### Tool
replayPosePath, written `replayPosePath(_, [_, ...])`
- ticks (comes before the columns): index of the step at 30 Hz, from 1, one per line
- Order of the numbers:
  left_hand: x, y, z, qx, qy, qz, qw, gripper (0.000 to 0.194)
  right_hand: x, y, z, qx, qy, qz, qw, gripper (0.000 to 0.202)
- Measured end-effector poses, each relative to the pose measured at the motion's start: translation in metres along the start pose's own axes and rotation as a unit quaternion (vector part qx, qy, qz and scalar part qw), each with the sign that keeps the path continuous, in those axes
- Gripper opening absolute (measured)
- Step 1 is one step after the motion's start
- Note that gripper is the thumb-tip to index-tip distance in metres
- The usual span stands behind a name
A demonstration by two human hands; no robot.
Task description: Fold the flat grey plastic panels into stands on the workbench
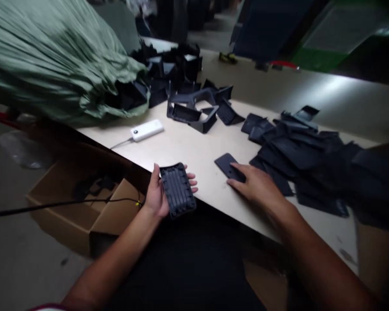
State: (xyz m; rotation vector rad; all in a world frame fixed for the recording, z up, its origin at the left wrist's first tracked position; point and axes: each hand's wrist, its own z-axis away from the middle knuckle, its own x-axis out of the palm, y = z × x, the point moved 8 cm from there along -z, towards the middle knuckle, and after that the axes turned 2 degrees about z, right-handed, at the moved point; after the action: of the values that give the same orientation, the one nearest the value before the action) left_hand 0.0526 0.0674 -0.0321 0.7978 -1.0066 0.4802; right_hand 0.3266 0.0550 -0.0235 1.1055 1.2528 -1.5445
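Note:
My left hand point(157, 194) holds a black ribbed plastic housing point(179, 190) just off the table's front edge, thumb on one side and fingertips on the other. The open, ribbed side faces up. Over the table, my right hand point(254, 183) has its thumb and fingers at the near end of a flat black plastic panel point(228, 165), gripping it by the edges. Just right of that hand spreads a pile of similar black panels point(304, 155). Black frame-like parts point(191, 108) stand on the table farther back.
A large green sack point(68, 60) with black parts in its mouth lies at the back left. Near it on the table point(188, 149) is a white power bank point(147, 130) with a cable. An open cardboard box point(106, 220) sits below, at left, with a dark cord crossing it.

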Motion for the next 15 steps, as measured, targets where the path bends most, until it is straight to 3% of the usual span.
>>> replayPosePath(4, [-0.006,-0.007,-0.004,0.012,0.015,-0.009,1.0,0.084,-0.004,-0.021,0.027,0.018,0.02,-0.153,0.988,0.063])
replayPosePath(8, [-0.008,-0.013,-0.006,0.025,0.031,-0.027,0.999,0.077,-0.017,-0.078,0.069,-0.062,0.05,-0.312,0.947,0.06])
replayPosePath(11, [-0.006,-0.017,-0.007,0.025,0.05,-0.043,0.998,0.077,-0.029,-0.115,0.093,-0.115,0.098,-0.316,0.937,0.062])
replayPosePath(15, [-0.001,-0.023,-0.009,0.027,0.054,-0.073,0.996,0.079,-0.026,-0.139,0.103,-0.137,0.123,-0.28,0.942,0.062])
